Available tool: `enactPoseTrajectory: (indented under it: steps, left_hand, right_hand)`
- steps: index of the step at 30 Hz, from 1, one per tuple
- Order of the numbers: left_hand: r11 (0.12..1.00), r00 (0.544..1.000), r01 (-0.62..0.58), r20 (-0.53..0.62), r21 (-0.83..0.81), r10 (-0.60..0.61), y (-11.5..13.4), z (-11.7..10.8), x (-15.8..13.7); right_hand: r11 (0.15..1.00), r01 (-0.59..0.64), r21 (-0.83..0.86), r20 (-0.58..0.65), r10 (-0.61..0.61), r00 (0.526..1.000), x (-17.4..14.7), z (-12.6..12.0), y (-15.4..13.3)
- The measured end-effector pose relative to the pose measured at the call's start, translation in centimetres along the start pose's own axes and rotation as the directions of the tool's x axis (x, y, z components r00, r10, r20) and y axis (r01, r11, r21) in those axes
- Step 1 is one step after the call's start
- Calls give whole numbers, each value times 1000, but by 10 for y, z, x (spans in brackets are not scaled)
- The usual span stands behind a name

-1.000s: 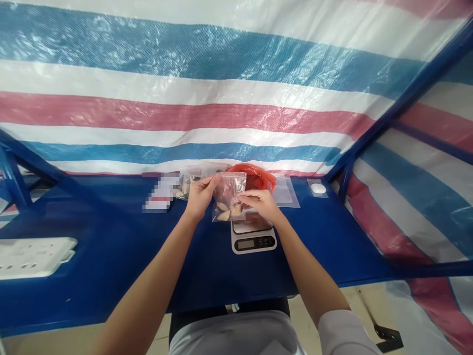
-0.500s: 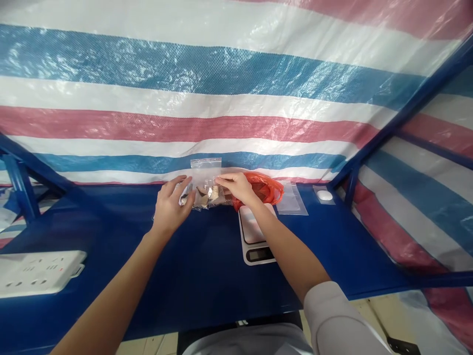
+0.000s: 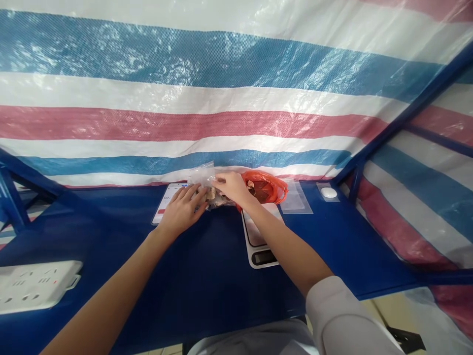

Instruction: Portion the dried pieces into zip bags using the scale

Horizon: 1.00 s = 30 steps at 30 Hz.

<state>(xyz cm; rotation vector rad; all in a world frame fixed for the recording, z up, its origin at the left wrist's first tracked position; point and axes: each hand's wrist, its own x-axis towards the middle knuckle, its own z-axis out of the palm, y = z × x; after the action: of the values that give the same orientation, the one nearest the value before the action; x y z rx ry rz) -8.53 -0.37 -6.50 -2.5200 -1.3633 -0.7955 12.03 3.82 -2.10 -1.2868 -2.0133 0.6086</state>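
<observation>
A clear zip bag (image 3: 202, 172) with light brown, dried-looking pieces inside lies at the back of the blue table. Over its left side rests my left hand (image 3: 182, 206), fingers stretched out and lying flat on it. My right hand (image 3: 231, 188) pinches the bag's right edge between thumb and fingers. Just right of that hand sits an open red plastic bag (image 3: 266, 185) with dark brown pieces in it. Under my right forearm is a white kitchen scale (image 3: 254, 235), partly covered. A phone (image 3: 162, 207) with a lit screen shows beside my left hand.
Flat clear bags (image 3: 296, 197) lie right of the red bag, and a white rounded object (image 3: 328, 193) sits on a small clear bag farther right. A white power strip (image 3: 39, 286) is at the left. Striped sheeting (image 3: 207, 125) and blue frame bars (image 3: 391, 125) enclose the table.
My left hand has moved right onto the zip bag, uncovering the phone. The bag's top has tipped and folded. My right hand stays at its right edge.
</observation>
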Motion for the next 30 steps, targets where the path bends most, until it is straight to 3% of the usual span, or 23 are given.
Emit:
enactPoseTrajectory:
  steps: [4,9,12,17,22,30]
  left_hand:
    - [1000,1000,-19,6,23,19,-4,-2,4]
    - [999,999,-35,25,35,34,-11,-1,8]
    - [999,999,-40,30,16,40,-16,0,7]
    - [999,999,-35,33,-15,35,-21,5,6]
    - [1000,999,-19,29,-22,19,-20,5,9]
    - [999,998,22,-55,-47,-24,8,-2,8]
  right_hand:
    - [945,-49,-324,-41,38,998,-23,-10,-10]
    - [877,254,-408,96,-236,967,-44,4,-4]
    - [836,328,-440,144,-295,945,-46,15,4]
    - [815,336,-472,151,-301,942,-43,22,9]
    - [859,292,-420,105,-273,956,-42,21,8]
    - [925,231,-301,-15,-247,969,-69,-7,18]
